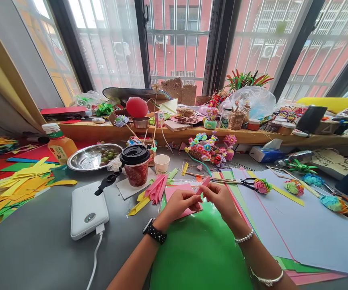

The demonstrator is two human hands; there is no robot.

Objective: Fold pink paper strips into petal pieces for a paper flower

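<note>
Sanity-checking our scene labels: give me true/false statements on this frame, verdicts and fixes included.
1. The left hand and right hand both pinch a pink paper piece. True.
2. The watch is on the right hand's wrist. False: the watch is on the left.
3. A cable is plugged into the white power bank. True.
4. In view, the black-lidded cup is right of the paper cup. False: the black-lidded cup is on its left.
5. The metal plate holds round green items. True.
</note>
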